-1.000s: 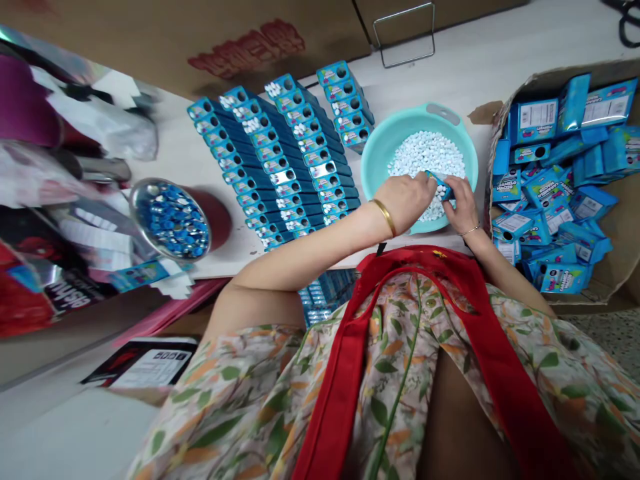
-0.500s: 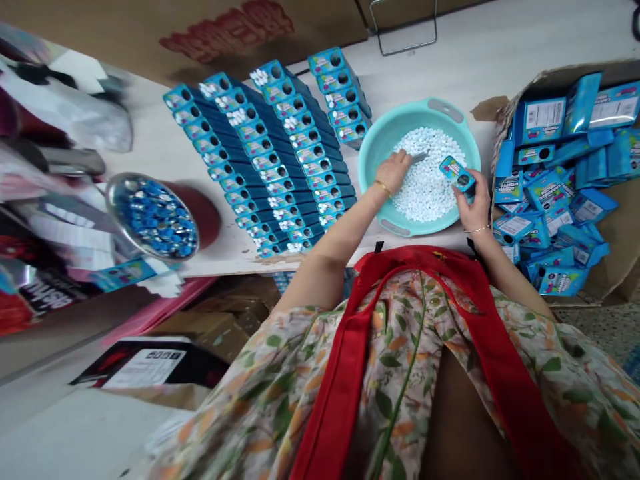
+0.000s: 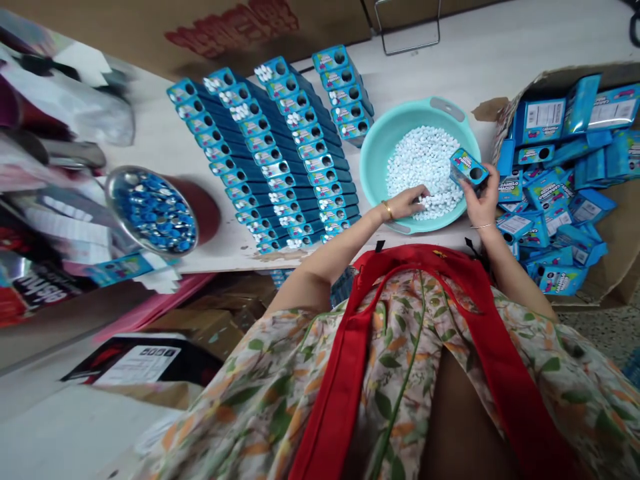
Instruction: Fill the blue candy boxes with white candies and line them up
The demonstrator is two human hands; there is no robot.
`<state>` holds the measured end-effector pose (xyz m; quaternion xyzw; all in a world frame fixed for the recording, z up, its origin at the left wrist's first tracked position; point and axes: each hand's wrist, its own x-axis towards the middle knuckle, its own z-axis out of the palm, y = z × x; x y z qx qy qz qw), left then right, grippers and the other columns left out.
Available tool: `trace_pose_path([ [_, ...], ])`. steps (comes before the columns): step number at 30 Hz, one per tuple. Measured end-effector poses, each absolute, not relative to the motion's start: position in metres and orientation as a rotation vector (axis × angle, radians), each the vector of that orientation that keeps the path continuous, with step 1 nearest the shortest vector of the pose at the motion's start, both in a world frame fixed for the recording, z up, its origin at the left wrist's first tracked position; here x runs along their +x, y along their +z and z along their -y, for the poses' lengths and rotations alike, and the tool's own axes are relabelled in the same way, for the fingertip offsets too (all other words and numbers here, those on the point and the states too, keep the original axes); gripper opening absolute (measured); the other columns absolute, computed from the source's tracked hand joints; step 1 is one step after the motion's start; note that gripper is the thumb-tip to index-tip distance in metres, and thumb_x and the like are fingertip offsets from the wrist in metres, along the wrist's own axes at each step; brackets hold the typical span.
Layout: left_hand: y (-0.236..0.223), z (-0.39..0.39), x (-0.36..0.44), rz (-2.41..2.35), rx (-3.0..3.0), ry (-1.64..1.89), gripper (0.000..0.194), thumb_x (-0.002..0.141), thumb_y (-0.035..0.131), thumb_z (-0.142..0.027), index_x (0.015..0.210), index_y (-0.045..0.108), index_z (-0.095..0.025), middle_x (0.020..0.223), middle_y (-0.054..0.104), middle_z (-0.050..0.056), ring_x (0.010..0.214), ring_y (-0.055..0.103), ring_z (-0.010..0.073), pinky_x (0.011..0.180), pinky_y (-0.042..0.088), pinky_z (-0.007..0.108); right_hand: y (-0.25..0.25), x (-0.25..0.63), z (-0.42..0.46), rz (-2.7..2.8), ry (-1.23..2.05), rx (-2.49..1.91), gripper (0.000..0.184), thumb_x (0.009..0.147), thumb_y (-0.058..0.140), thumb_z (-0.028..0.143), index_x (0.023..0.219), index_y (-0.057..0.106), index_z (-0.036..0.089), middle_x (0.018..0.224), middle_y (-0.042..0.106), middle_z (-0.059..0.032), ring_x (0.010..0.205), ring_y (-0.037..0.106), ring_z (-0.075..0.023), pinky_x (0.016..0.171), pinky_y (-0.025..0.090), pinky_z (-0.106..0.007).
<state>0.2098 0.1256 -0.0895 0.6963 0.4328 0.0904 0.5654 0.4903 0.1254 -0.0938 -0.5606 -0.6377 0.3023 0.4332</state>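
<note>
Few words could be made out. On a blue packet (image 3: 509, 185) at the left edge of the cardboard box (image 3: 617, 220), the white lettering read "CARAMELO MACIZO", and a packet (image 3: 539, 115) higher in the box showed "CARAMELO" beneath its white label. The small box (image 3: 468, 167) in the right hand (image 3: 483, 203), the red print on the brown carton (image 3: 235, 35) and the black-and-white label (image 3: 131, 363) were too small or blurred to read.

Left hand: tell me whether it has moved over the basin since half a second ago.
Yes. The left hand has slid from the far-left part of the white pellets toward the near rim of the teal basin.
</note>
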Motion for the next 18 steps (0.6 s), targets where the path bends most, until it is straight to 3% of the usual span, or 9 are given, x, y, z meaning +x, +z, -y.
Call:
trace_pose_path([
  [4, -0.043, -0.134, 0.173, -0.977, 1.707, 0.312, 0.034, 0.096, 0.065, -0.036, 0.125, 0.064, -0.017, 0.117, 0.072, 0.011, 0.093, 0.063, 0.0211, 0.088, 0.053, 0.034, -0.085, 0.49, -0.127, 1.641, 0.762, -1.416, 0.062, 0.104, 0.066, 0.069, 0.149, 0.056, 0.027, 0.139, 0.068, -0.0115, 0.137, 0.071, -0.0331, 0.123, 0.058, -0.064],
  [8, 0.015, -0.148, 0.155, -1.01, 1.881, 0.277, 0.031, 0.1, 0.061, -0.03, 0.128, 0.064, -0.017, 0.119, 0.072, 0.01, 0.097, 0.065, 0.0217, 0.092, 0.054, 0.035, -0.071, 0.481, -0.124, 1.811, 0.77, -1.42, 0.053, 0.107, 0.058, 0.064, 0.144, 0.061, 0.027, 0.141, 0.073, -0.0141, 0.137, 0.071, -0.0361, 0.127, 0.054, -0.069],
  [12, 0.061, -0.163, 0.169, -1.055, 2.072, 0.037, 0.032, 0.098, 0.06, -0.02, 0.129, 0.067, -0.016, 0.12, 0.073, 0.012, 0.107, 0.07, 0.0256, 0.099, 0.055, 0.038, -0.074, 0.467, -0.12, 1.977, 0.759, -1.372, 0.046, 0.108, 0.052, 0.052, 0.146, 0.062, 0.028, 0.147, 0.073, -0.0137, 0.143, 0.069, -0.0361, 0.135, 0.046, -0.071],
  [18, 0.129, -0.156, 0.225, -1.277, 2.186, -0.449, 0.038, 0.104, 0.057, -0.014, 0.141, 0.064, -0.013, 0.126, 0.073, 0.015, 0.117, 0.076, 0.0283, 0.099, 0.057, 0.036, -0.089, 0.456, -0.11, 2.037, 0.746, -1.318, 0.047, 0.107, 0.049, 0.041, 0.15, 0.06, 0.027, 0.15, 0.072, -0.014, 0.146, 0.067, -0.0358, 0.136, 0.044, -0.073],
])
